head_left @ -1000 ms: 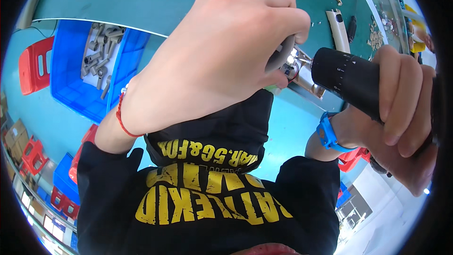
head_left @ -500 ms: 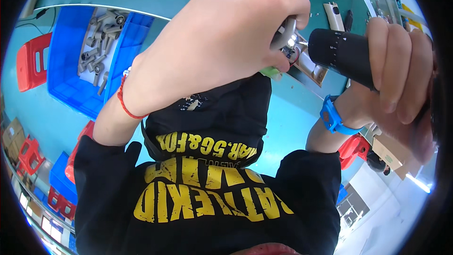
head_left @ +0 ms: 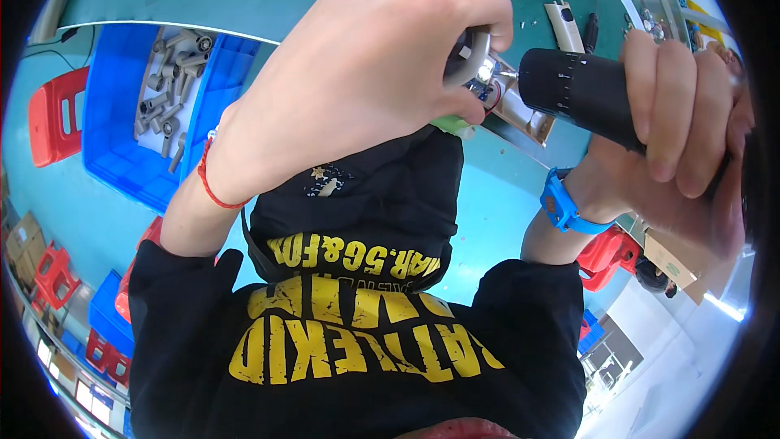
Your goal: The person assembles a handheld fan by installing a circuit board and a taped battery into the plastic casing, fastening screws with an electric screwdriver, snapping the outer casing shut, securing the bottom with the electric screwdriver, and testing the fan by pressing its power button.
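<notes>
Driving black screwdriver into grey part

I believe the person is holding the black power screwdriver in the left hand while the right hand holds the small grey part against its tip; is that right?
Not quite: the hands are swapped. In the head view the right hand has its grip around the black power screwdriver, while the left hand holds the small grey part against its tip. The rest stands.
</notes>
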### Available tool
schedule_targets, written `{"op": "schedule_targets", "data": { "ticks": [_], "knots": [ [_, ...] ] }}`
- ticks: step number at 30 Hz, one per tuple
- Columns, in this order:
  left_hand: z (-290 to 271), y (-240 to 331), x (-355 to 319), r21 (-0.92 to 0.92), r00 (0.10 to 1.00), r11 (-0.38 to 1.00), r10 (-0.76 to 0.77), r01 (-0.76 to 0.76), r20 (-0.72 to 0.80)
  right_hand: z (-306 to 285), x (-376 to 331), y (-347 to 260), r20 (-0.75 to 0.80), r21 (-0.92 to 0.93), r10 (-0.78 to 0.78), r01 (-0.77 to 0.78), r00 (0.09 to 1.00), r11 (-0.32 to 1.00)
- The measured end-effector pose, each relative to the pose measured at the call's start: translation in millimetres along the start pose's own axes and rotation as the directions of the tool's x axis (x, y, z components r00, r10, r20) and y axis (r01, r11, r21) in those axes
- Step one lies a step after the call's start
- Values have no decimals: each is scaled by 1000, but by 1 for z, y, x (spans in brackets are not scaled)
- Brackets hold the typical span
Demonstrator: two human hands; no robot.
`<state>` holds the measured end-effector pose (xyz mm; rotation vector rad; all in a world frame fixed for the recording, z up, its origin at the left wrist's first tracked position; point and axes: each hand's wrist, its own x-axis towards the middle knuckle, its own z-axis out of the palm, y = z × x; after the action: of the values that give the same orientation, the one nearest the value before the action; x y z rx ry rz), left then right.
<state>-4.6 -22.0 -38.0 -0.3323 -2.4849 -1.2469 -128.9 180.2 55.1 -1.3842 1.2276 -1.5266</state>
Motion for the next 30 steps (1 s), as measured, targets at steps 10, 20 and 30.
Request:
{"op": "schedule_targets", "data": {
  "ticks": [10,20,30],
  "knots": [
    [-3,2,-1,15,998,999,51,-51,29,15,-2,14,-196,47,-166,179,966,983],
    [-9,5,3,46,994,996,77,-80,77,53,-1,16,-481,3,-265,303,836,953],
    [-8,11,1,24,991,997,67,-70,112,34,-105,-40,-821,-433,-438,100,366,896]
  ]
}}
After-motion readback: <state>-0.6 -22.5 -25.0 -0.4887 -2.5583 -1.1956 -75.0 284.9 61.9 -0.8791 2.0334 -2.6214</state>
